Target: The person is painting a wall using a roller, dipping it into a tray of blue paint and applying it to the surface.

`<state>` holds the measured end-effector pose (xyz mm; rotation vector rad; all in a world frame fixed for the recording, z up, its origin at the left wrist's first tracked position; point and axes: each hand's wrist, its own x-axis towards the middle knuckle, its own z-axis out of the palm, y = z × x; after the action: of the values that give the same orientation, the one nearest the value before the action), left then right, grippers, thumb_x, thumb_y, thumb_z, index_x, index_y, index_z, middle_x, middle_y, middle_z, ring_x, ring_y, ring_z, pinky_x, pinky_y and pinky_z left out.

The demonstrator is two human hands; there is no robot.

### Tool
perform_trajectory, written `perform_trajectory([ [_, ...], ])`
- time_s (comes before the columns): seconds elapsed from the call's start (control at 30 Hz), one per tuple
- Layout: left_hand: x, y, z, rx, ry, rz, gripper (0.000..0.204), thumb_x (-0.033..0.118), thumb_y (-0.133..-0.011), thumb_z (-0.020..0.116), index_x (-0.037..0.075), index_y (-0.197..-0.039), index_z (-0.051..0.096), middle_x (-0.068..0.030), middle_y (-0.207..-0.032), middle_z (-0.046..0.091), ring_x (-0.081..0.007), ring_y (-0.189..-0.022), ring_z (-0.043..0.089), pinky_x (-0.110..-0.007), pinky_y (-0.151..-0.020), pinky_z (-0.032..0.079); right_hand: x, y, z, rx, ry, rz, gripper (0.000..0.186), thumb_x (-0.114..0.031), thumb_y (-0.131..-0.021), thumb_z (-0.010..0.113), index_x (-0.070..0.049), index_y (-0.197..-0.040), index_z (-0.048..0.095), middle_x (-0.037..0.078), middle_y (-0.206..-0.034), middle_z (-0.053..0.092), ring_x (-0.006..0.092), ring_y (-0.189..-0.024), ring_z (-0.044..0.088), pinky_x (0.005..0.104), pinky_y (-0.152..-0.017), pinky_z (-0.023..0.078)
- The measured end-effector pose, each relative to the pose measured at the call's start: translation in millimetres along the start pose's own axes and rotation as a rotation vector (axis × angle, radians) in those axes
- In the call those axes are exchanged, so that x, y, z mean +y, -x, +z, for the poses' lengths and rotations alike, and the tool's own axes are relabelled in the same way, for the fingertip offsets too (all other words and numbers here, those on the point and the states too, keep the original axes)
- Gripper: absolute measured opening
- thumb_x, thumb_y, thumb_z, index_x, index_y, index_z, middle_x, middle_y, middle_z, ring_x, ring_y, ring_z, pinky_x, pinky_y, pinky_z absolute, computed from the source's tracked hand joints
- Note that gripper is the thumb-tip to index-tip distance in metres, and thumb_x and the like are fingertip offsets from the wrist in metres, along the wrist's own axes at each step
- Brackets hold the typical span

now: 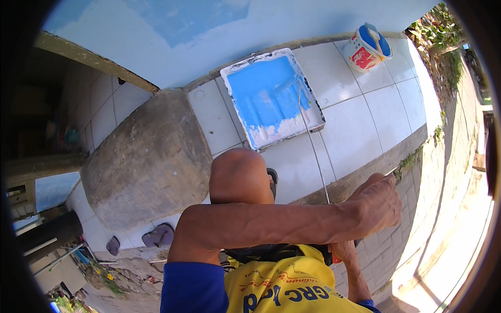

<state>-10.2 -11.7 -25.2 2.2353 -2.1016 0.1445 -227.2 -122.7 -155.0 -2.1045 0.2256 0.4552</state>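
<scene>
A white paint tray [263, 138] with bright blue paint lies on the tiles. A paint roller [314, 148] rests its blue-coated head in the tray, and its long thin rod runs back toward me. My right hand [343, 251], low and close to my body, is closed round the roller's red handle, partly hidden by my left forearm. That forearm crosses in front of me to the right. At its end my left hand [381, 206] is curled closed; a thin pale tip shows by its fingers, too small to name.
Beyond the tray rises a wall [198, 57] partly painted blue. A paint bucket [360, 55] with a brush [373, 37] in it stands at the far right. A concrete step [151, 156] and dark slippers [158, 236] are on the left. Sunlit paving [422, 208] runs along the right.
</scene>
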Motion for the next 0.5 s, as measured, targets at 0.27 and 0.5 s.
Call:
perform_trajectory([
  [0.27, -9.4, 15.7, -7.7, -0.013, 0.100, -0.003, 0.013, 0.009, -0.086, 0.063, 0.014, -0.074, 0.057, 0.0018, -0.072, 0.056, -0.0169, -0.077, 0.055, -0.034, -0.077, 0.042, -80.8, 15.8, -32.6, -0.123, -0.983, 0.585, 0.024, -0.027, -0.102, 0.053, -0.004, -0.104, 0.060, 0.004, -0.060, 0.050, 0.0110, -0.039, 0.044, 0.0225, -0.038, 0.036],
  [0.5, -11.4, 19.0, -11.1, -0.006, 0.113, 0.013, 0.010, 0.010, -0.085, 0.064, 0.013, -0.076, 0.060, 0.0019, -0.073, 0.059, -0.0172, -0.076, 0.057, -0.034, -0.076, 0.042, -88.0, 2.6, -26.5, -0.112, -0.924, 0.601, 0.025, -0.028, -0.103, 0.055, -0.004, -0.109, 0.058, 0.005, -0.064, 0.053, 0.0110, -0.042, 0.047, 0.0224, -0.039, 0.038],
])
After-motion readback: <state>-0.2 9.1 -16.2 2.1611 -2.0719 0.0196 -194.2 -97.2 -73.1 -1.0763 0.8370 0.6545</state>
